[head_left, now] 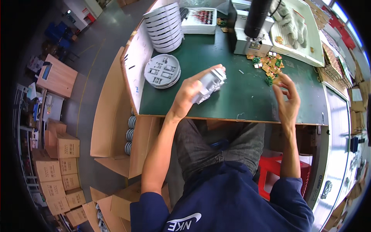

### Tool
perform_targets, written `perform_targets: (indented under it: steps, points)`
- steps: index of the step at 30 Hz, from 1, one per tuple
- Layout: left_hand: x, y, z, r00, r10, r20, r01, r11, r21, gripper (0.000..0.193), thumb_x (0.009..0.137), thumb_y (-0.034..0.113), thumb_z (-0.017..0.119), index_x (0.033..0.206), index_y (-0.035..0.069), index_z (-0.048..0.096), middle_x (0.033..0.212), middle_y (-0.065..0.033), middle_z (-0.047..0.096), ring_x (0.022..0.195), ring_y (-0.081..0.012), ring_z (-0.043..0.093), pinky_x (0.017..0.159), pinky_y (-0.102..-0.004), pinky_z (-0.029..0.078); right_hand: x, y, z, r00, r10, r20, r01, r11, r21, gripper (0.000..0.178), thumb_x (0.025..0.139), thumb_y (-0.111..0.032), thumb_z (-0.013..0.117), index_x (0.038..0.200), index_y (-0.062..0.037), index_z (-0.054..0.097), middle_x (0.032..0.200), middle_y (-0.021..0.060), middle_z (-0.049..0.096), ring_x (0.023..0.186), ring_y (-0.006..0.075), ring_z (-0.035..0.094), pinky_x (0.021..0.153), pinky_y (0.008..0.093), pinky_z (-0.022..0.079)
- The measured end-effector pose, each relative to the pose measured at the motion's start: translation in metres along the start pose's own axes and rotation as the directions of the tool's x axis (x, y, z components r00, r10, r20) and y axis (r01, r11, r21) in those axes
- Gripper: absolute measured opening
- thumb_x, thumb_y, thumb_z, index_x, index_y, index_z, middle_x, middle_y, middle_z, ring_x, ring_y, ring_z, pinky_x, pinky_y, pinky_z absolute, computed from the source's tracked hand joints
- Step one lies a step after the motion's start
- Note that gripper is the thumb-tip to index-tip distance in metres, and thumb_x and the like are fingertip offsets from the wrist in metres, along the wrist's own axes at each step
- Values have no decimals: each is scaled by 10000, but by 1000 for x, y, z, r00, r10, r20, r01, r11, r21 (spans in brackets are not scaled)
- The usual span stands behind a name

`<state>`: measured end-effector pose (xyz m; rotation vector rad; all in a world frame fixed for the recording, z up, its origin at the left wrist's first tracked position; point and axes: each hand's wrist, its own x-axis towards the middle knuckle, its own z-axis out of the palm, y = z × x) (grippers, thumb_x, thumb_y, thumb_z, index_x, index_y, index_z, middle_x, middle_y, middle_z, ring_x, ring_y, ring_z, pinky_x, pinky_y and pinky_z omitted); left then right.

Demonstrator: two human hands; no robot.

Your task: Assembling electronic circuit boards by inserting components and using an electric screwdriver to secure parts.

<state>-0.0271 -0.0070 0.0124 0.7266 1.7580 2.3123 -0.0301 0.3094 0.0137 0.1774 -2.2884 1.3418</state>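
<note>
My left hand (186,94) grips a light grey plastic housing (210,86), tilted above the front of the green bench, with its moulded side facing right. At the right, my right hand (288,98) reaches over the bench, thumb and forefinger closed about a small yellow circuit board (276,81) at the near edge of a loose pile of circuit boards (267,66). Some boards in that pile carry green parts. Left of my left hand lies a short stack of round grey housings (162,71), moulded recesses facing up.
Behind that stack rises a tall, leaning stack of grey discs (163,29). A white foam tray (199,21) holds red-and-black parts. A bench machine (253,34) stands at the back; a cream tray (301,31) holds gloves. An open carton (110,116) sits left of the bench (232,104).
</note>
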Motion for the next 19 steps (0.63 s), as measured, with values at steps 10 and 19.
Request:
perform_targets:
  steps: [10, 19]
  points:
    - [21, -3, 41, 936, 285, 206, -241, 95, 966, 640, 907, 354, 718, 1433, 28, 553, 1415, -139, 591, 1275, -264, 576, 1103, -418, 439, 4, -65, 33, 956, -139, 257, 82, 972, 220, 419, 856, -17, 773, 1257, -79, 673, 1211, 72, 688, 1016, 124, 625, 832, 279, 509]
    - [14, 23, 45, 966, -257, -21, 257, 966, 24, 546, 1033, 342, 622, 1412, -43, 546, 1277, -132, 650, 1242, -180, 595, 1074, -348, 467, -7, -62, 51, 913, -277, 299, 193, 939, 283, 418, 830, -63, 811, 1227, -73, 679, 1297, 94, 646, 1047, 198, 618, 857, 326, 526]
